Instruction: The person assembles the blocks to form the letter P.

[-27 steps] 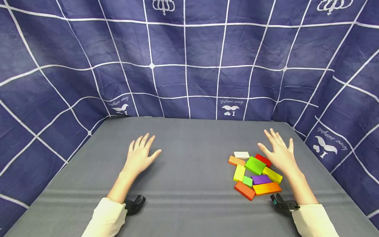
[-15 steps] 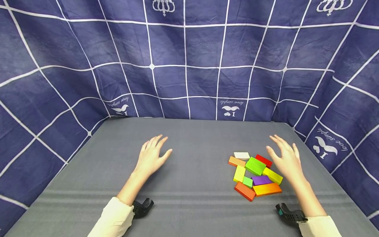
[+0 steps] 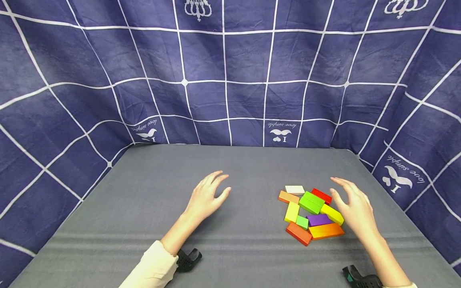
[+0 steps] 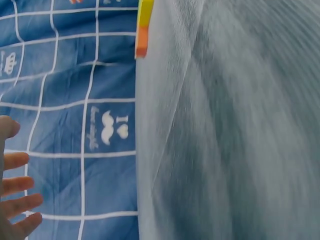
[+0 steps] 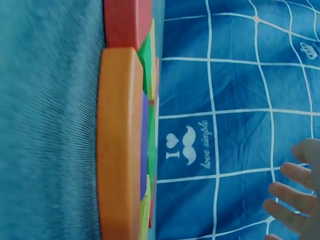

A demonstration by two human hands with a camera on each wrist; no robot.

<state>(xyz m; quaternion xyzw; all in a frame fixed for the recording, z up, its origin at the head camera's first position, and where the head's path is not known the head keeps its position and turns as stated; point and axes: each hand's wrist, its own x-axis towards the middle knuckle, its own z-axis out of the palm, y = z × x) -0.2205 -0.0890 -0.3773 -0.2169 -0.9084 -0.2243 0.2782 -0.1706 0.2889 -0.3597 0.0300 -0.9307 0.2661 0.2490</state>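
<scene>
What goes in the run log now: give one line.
colored blocks: grouped on gray table | right hand: empty, beside colored blocks | left hand: empty, farther away

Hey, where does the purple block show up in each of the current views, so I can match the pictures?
Head: right of centre, in the lower half; the purple block shows just above the long orange block.
Left wrist: not in it.
Right wrist: left of centre, a narrow upright strip along the orange block's right edge.
Shared landmark: the blue cloth with white grid lines, in all three.
</scene>
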